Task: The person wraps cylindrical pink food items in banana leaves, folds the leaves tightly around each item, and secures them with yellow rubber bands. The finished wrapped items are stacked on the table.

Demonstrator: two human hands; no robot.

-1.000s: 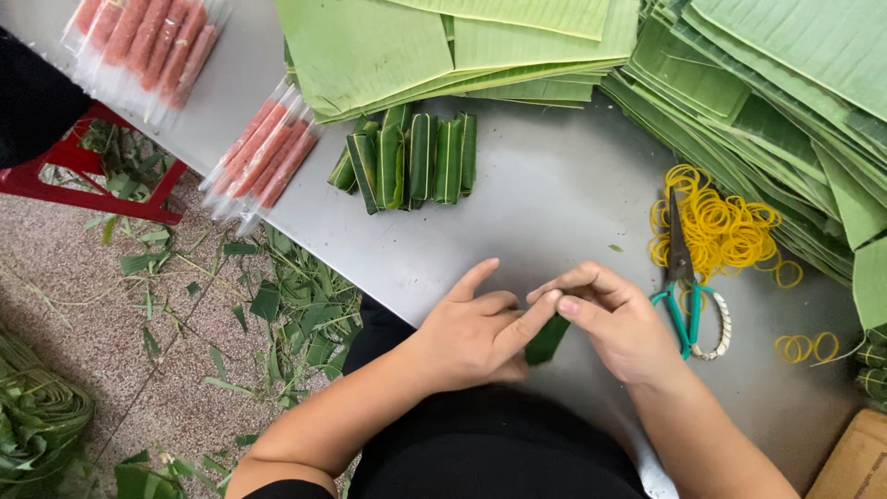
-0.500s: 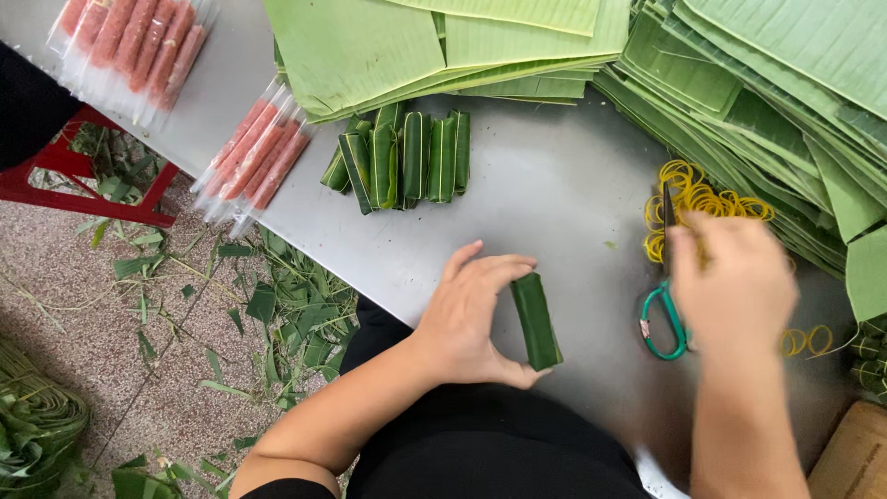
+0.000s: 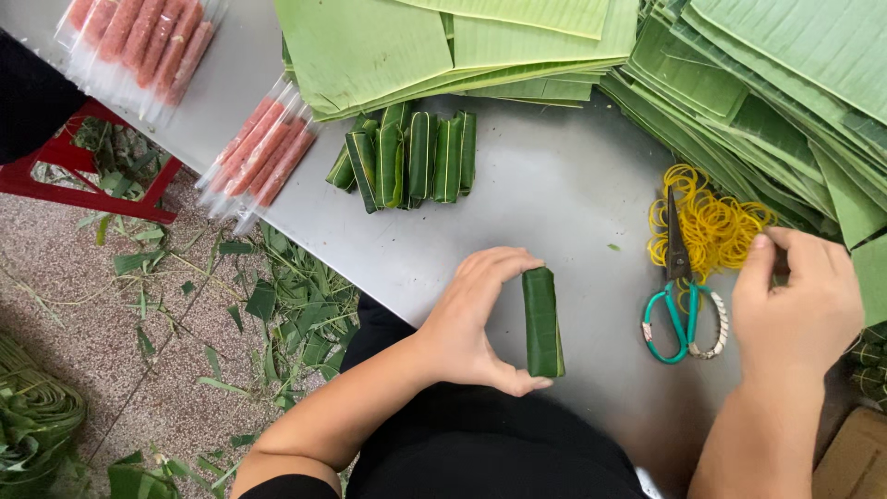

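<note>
Head camera, looking down on a grey metal table (image 3: 554,212). Every place below is given relative to the dark green leaf-wrapped roll (image 3: 542,322) lying near the table's front edge.

The left hand (image 3: 476,319) grips this roll from its left side, thumb at the near end and fingers curled over the far end, pinning it on the table. The right hand (image 3: 804,296) is well to the right of the roll, not touching it; its fingers are pinched loosely at the edge of a heap of yellow rubber bands (image 3: 711,222), but I cannot tell whether a band is already caught.

Between roll and right hand lie teal-handled scissors (image 3: 679,305). Beyond the roll sits a row of finished green leaf rolls (image 3: 407,157), then stacks of flat light green leaves (image 3: 443,46). Far left of the roll lie clear packets of pink sausages (image 3: 263,152).

The wrapping looks complete, with the binding step in hand. The next move likely calls for one band, stretched over the roll while the left hand prevents unrolling.
</note>
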